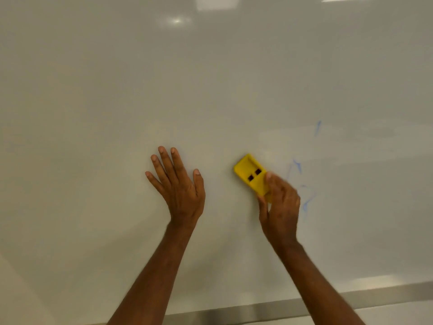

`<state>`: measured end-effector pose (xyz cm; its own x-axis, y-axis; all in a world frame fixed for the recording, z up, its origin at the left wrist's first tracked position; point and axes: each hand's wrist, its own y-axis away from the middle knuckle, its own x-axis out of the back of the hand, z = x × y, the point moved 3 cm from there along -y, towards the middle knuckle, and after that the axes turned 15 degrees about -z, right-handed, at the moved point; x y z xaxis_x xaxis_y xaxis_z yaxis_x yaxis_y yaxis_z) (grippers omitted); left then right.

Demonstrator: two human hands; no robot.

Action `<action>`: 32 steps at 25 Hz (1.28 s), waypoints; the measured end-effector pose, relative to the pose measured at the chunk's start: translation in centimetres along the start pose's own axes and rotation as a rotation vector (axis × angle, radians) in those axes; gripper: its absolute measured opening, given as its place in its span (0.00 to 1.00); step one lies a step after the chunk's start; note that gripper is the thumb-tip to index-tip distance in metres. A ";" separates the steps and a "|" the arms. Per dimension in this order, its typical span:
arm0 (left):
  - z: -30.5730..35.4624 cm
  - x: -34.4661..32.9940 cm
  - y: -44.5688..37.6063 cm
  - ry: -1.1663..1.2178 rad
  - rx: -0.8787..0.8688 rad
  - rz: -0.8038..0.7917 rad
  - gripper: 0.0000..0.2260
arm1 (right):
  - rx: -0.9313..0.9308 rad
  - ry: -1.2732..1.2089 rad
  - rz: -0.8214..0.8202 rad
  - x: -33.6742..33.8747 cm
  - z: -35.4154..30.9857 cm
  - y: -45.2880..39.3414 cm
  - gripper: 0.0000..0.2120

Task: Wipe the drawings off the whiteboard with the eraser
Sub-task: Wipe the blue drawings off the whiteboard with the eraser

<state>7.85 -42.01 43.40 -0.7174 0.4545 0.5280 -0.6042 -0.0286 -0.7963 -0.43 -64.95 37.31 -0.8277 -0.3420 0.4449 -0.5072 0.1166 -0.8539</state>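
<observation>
Gripping a yellow eraser (251, 175) against the whiteboard (210, 90), right hand (280, 207) beside faint blue marks (302, 184); left hand (178, 184) flat, fingers spread.

The left hand (179, 186) lies flat on the whiteboard (117, 90), fingers straight and spread. The right hand (280, 207) grips a yellow eraser (251, 175) by its lower end, thumb on one edge and fingers curled over the other; the rest of the eraser juts up and left past the fingertips. Faint blue marker smears (304, 191) run just right of those fingers. A metal frame strip (234, 311) lies well below both hands.
</observation>
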 end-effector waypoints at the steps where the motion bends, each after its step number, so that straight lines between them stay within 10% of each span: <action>1: 0.4 -0.1 0.1 -0.007 -0.010 -0.010 0.32 | 0.042 0.023 -0.056 -0.8 0.2 2.5 0.26; 6: 2.9 -0.3 -0.3 -0.064 -0.219 -0.022 0.31 | 0.014 -0.026 -0.235 -0.8 2.2 7.6 0.29; 16: 11.9 0.1 -5.4 -0.076 -0.268 0.055 0.31 | -0.181 -0.144 0.229 14.2 9.1 -15.3 0.29; 26: 13.1 -3.1 -0.7 -0.110 -0.319 -0.005 0.30 | 0.224 0.149 -0.261 4.5 13.0 8.0 0.34; 32: 13.4 -3.5 -0.4 -0.098 -0.283 -0.007 0.31 | -0.093 0.004 0.026 11.8 16.4 -4.4 0.27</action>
<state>5.93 -55.52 45.86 -0.7521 0.3652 0.5486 -0.4985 0.2294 -0.8360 -4.01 -84.75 41.94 -0.8414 -0.3345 0.4244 -0.5058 0.2112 -0.8364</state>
